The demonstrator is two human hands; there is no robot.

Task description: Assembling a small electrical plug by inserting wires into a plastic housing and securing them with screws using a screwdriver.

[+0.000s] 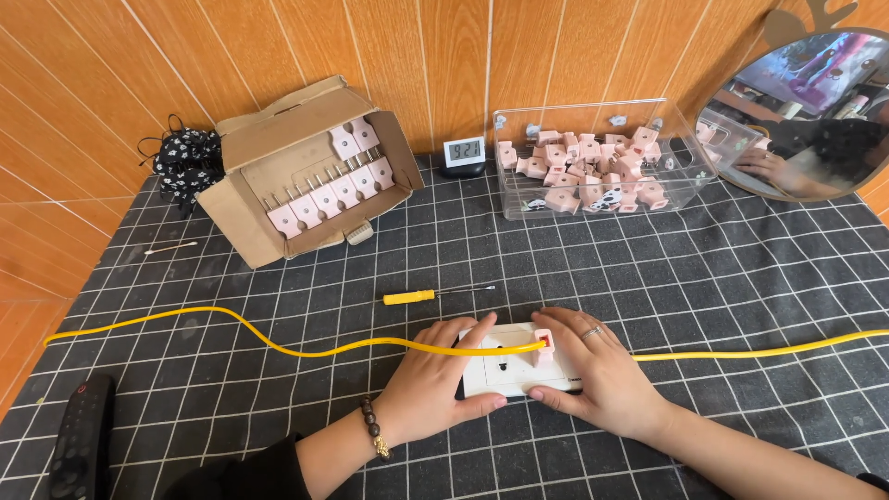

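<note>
Your left hand (431, 380) grips the white socket strip's (505, 370) left end. Your right hand (597, 370) clasps its right end beside the pink plug (544, 345) and yellow cable (231, 324)

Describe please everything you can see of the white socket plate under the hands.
The white socket plate is a flat rectangle, plastic by its look, lying face up on the black checked cloth. Socket holes show on its face. A pink plug sits in it near the top edge, with a yellow cable running to the plug. The left hand covers its left end; the right hand holds its right end and touches the plug.
</note>
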